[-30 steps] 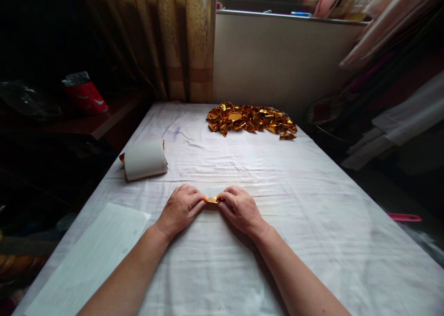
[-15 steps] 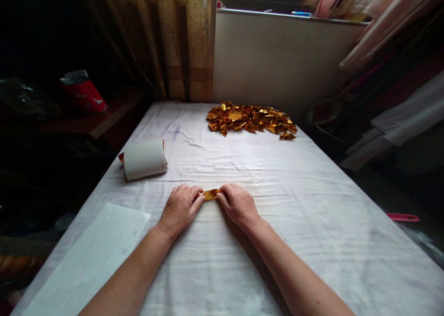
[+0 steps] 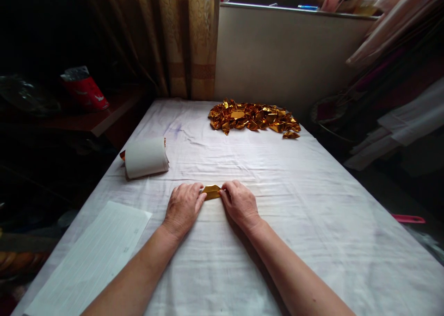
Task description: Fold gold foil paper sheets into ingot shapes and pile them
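Observation:
Between my two hands is a small piece of folded gold foil paper [image 3: 212,192], held just above or on the white cloth; I cannot tell which. My left hand [image 3: 184,206] pinches its left end between thumb and fingers. At the other end, the thumb and fingertips of my right hand [image 3: 240,201] close on it. A crease runs along the foil's length. Farther back lies a heap of folded gold foil pieces [image 3: 255,117], with one piece [image 3: 290,135] slightly apart at its right front.
A curved stack of white-backed sheets [image 3: 146,159], gold showing at its ends, rests left of my hands. Lined paper [image 3: 93,256] lies near my left forearm on the cloth-covered table [image 3: 312,242]. A red packet [image 3: 85,93] stands on a side shelf. Clothes [image 3: 412,112] hang at right.
The foil between my hands now shows more of its upper face, with slanted ends and a crease. My fingers have shifted slightly at its ends. The view has moved a little.

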A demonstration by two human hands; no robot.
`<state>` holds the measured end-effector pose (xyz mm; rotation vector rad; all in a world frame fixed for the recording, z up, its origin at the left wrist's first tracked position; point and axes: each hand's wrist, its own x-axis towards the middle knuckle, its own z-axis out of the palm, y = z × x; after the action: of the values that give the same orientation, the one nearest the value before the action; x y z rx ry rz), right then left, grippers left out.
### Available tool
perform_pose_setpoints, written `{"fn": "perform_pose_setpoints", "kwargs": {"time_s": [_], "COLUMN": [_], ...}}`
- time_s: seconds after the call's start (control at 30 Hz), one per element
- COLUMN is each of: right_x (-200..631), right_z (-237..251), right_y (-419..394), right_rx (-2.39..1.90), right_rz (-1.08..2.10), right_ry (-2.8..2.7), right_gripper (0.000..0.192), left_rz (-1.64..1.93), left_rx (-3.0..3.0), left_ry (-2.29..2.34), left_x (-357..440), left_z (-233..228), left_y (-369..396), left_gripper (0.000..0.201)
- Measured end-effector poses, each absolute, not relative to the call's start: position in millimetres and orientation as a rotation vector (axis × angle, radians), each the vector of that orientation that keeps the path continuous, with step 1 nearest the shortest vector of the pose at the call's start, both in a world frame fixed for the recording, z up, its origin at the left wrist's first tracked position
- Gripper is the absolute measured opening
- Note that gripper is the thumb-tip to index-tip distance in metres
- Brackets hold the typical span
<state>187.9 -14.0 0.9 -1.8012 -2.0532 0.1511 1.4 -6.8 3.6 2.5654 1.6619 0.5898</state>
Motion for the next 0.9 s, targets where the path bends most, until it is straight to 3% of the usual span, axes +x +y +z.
{"fn": "perform_pose_setpoints", "kwargs": {"time_s": [0.57, 0.7, 0.9], "right_x": [190.7, 183.2, 172.0], "right_z": [-3.9, -1.5, 2.5], "right_y": [-17.9, -23.9, -30.1], "right_rx": [-1.713, -1.538, -1.51], "right_rz": [0.096, 0.034, 0.223], "right_ry": [-2.017, -2.163, -2.458], "right_gripper": [0.02, 0.033, 0.053], "left_rz": [0.622, 0.605, 0.619], "left_rx": [2.467, 2.479, 2.482], "left_ry": [1.645, 1.66, 1.663], "left_x": [2.9, 3.9, 3.2], "left_z": [1.5, 3.3, 2.0], "left_y": [-5.8, -6.9, -6.8], "left_gripper": [0.009, 0.008, 0.008]}}
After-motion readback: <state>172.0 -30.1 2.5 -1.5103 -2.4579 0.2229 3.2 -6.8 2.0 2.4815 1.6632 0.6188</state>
